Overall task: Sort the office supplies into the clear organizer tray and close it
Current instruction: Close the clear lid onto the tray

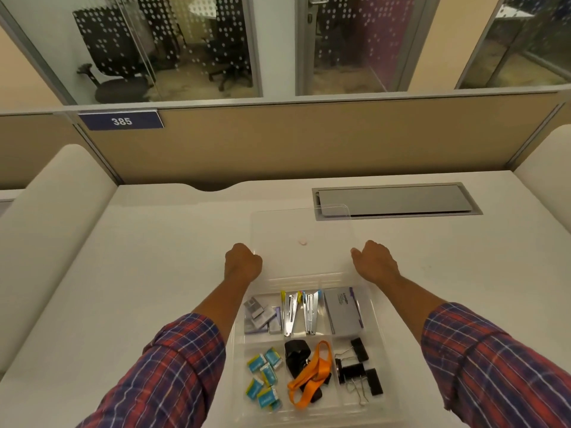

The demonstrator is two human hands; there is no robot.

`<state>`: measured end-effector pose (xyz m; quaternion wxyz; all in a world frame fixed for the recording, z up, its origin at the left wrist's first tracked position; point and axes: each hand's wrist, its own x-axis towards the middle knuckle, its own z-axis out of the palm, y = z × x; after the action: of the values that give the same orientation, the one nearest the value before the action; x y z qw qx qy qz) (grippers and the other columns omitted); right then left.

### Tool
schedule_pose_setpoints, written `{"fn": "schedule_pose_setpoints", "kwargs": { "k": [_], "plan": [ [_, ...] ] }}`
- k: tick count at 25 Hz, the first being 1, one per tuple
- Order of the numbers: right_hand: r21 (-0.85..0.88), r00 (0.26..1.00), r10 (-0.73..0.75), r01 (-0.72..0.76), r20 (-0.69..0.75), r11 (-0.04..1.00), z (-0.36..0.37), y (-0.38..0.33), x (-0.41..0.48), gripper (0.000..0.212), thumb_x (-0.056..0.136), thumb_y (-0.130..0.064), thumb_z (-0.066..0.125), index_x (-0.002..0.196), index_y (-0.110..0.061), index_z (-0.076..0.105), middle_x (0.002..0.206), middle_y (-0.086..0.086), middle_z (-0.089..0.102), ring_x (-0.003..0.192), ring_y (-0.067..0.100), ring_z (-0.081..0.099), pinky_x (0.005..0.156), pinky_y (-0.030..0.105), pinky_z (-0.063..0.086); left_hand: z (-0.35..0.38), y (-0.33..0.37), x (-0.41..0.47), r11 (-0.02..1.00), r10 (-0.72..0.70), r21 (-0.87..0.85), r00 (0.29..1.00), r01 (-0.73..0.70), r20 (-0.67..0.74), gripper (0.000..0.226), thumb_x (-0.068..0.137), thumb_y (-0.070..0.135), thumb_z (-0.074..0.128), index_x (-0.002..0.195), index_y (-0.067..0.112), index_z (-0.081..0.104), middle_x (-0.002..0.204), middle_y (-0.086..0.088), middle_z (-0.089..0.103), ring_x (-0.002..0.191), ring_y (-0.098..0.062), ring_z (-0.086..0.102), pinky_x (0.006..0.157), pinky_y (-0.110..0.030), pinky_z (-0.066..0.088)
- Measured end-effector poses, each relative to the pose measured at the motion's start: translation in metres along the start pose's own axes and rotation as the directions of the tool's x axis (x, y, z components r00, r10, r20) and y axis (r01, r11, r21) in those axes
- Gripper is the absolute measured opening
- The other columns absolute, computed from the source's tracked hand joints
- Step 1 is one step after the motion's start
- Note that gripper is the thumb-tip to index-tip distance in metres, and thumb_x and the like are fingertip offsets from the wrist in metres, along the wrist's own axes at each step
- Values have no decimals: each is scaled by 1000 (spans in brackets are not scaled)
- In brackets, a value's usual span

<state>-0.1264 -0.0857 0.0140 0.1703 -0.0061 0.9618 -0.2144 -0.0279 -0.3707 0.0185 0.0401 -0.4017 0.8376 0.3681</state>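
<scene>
Clearly, both hands, left [243, 263] and right [374, 261], pinch the side edges of the transparent lid [301, 239]; the filled organizer tray [375, 319] has six compartments; a sign [121, 120] reads "385".

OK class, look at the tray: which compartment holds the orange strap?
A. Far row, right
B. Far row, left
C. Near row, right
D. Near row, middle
D: the orange strap lies in the middle compartment of the tray's near row, between the blue packets on its left and the black binder clips on its right.
</scene>
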Motion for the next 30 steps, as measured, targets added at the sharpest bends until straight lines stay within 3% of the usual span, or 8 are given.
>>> {"fn": "schedule_pose_setpoints", "kwargs": {
  "k": [3,7,11,16,19,24,27,30],
  "plan": [
    [38,995,79,-81,53,996,2,-6,15,26,97,-29,51,98,-4,60,114,19,64,102,36,64,94,48,54,0,2,10,998,-53,-13,999,53,12,14,90,2,61,101,-7,65,107,-26,70,97,-41,71,77,-42,59],
    [47,979,192,-195,66,980,5,-17,29,21,93,-15,57,109,-2,62,118,18,62,106,37,63,97,48,53,3,5,21,994,-80,-79,997,81,11,13,90,-4,56,78,1,58,83,-17,66,94,-40,71,65,-33,49],
    [229,961,264,-277,84,933,1,-17,34,22,90,-4,58,112,1,59,122,22,61,108,40,62,97,49,53,2,-2,31,937,-128,-324,991,133,37,23,86,-12,54,101,-7,70,100,-29,70,97,-44,70,76,-43,57],
    [333,975,219,-192,-46,923,-24,-32,29,40,90,-9,62,130,-15,58,133,13,55,113,33,59,95,43,50,-12,3,25,772,-105,-632,994,68,-22,26,90,-9,64,111,7,69,110,-19,73,78,-22,75,54,-24,57],
    [695,980,178,-71,-83,716,-41,-43,21,22,99,-35,56,113,-18,56,113,10,64,85,20,58,72,37,51,-25,12,16,655,-48,-754,994,-45,-101,29,92,-9,64,106,16,68,109,-11,74,93,-21,78,82,-33,62],
    [892,981,159,-168,109,421,-71,-47,-9,58,97,-67,35,104,-18,64,87,9,75,67,18,55,65,35,45,-44,16,-17,421,-21,-893,983,-156,-181,21,92,5,74,99,25,73,106,0,78,99,-10,72,88,-26,51],
    [926,982,66,-188,176,327,-74,-38,-30,44,90,-54,52,105,-16,66,96,12,78,69,21,63,64,37,48,-51,13,-37,274,-25,-954,991,-118,-130,19,95,6,71,100,24,72,112,0,75,106,-13,66,98,-35,50],
    [956,980,-74,-162,185,247,-74,-25,-48,30,87,-27,69,112,-11,66,108,19,73,80,29,69,67,38,55,-56,0,-52,155,35,-984,996,-86,-82,32,100,1,62,131,7,65,132,-15,66,120,-27,64,109,-39,49]
  ]
}}
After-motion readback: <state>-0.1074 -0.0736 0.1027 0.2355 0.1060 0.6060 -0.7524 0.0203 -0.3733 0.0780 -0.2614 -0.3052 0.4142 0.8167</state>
